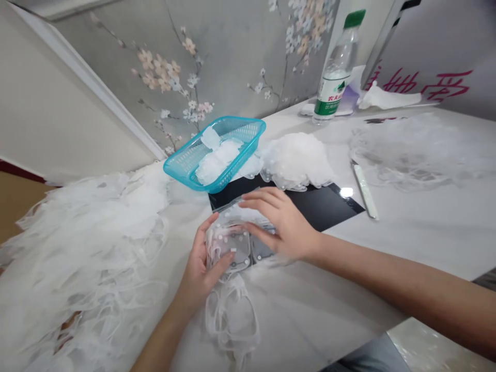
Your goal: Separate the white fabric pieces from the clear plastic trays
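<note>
My left hand (203, 261) grips the left edge of a translucent plastic sheet (240, 245) with rounded outlines and small white dots; its thumb lies on top. Over the sheet's upper right part curves my right hand (281, 222), fingers and thumb apart, somewhat blurred. Whether its fingertips touch the sheet I cannot tell. A black board (333, 206) lies partly beneath the sheet. Toward me, a strip of thin clear offcut frame (238, 315) rests on the white table (298, 315).
Behind my hands are a blue basket (232, 178) with whitish translucent pieces and a heap of similar pieces (300, 157). A utility knife (365, 192) lies to the right, near tangled offcuts (411, 150). A bottle (335, 77) stands behind. More offcuts (89, 243) cover the left side.
</note>
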Motion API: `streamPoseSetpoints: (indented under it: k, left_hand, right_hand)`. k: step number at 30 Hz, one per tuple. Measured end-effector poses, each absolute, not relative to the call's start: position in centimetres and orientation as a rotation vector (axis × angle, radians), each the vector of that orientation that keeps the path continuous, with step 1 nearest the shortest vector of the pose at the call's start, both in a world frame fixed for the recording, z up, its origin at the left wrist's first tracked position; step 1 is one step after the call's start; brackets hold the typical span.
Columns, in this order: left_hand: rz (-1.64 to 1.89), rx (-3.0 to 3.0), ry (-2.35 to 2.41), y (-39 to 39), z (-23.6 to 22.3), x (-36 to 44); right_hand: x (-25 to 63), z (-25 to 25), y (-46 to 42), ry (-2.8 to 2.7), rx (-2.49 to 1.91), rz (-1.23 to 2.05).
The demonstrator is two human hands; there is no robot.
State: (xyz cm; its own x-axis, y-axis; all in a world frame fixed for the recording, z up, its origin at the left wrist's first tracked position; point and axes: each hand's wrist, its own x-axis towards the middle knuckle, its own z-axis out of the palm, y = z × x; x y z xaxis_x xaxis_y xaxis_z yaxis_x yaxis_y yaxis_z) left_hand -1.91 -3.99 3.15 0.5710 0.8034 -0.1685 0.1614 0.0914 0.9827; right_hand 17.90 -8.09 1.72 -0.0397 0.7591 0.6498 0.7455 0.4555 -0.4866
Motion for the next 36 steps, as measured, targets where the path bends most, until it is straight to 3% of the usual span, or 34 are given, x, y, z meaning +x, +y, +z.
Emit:
streamPoseSetpoints:
  k: [9, 16, 24, 28, 36]
  left_hand:
    - [0.494, 1.67, 0.856, -3.9, 3.0, -2.6]
    - [0.415, 1.88, 0.83, -4.1, 3.2, -2.9]
    - [0.305, 1.745, 0.818, -3.9, 3.5, -2.8]
    - [0.367, 1.551, 0.895, -3.8, 3.8, -2.1]
    - [0.349, 1.539, 0.937, -3.0, 3.1, -2.3]
  right_hand:
    - [17.3, 1.3, -8.1, -1.917, -1.105, 0.322]
    - [17.2, 1.9, -8.0, -1.599, -1.164, 0.522]
    - [23.7, 1.4, -5.9, -0.81, -1.399, 0.216]
    - [26.3, 1.8, -5.7, -0.713, -1.442, -0.038]
    - [26.3, 1.8, -5.6, -0.614, -1.398, -0.124]
